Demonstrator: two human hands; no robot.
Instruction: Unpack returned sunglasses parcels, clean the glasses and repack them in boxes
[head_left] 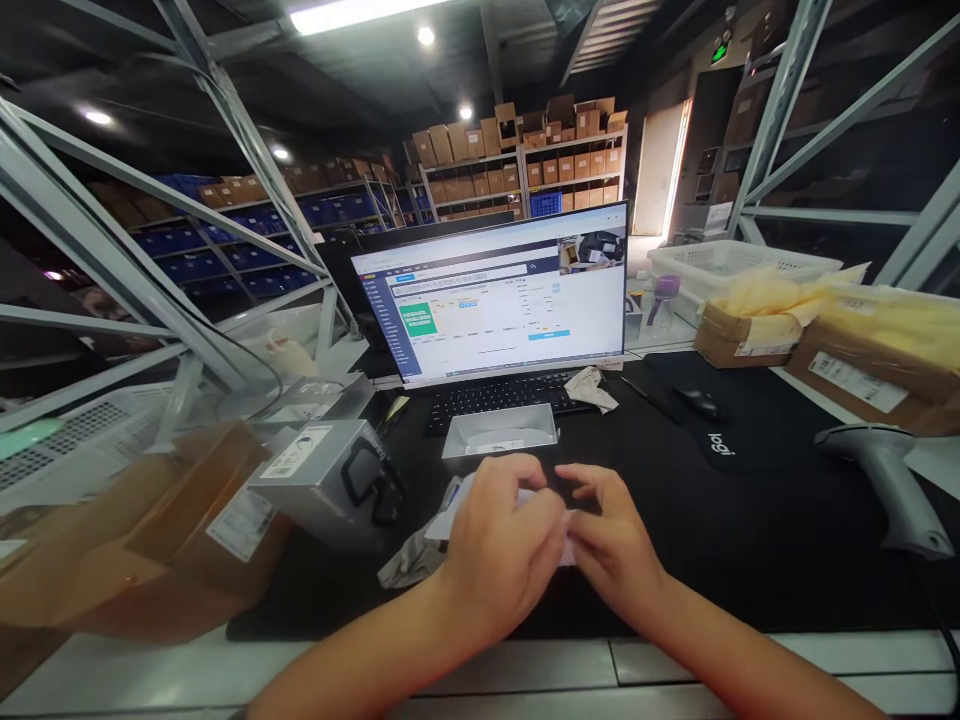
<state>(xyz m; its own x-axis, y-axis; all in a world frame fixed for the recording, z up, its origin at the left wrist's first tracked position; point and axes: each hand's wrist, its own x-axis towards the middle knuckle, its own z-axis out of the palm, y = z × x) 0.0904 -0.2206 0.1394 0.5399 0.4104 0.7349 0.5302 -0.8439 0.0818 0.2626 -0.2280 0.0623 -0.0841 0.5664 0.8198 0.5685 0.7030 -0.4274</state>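
Observation:
My left hand point(499, 535) is closed, its fingers curled over a white piece point(442, 525) that looks like paper or card and is mostly hidden beneath it. Thumb and fingers of my right hand point(611, 535) pinch close against the left fingertips, where a small white edge shows. What exactly the two hands hold is covered by the fingers. Crumpled grey wrapping point(411, 563) lies by my left wrist. Just beyond the hands sits an open, shallow light-grey box tray point(499, 432) with something pale inside.
A grey product box point(319, 480) and opened brown cartons point(187, 530) stand left. Behind are a keyboard point(480, 400), crumpled paper point(591, 390) and a monitor point(495, 300). To the right are a mouse point(697, 402), a barcode scanner point(889, 480) and boxes of yellow envelopes point(750, 335).

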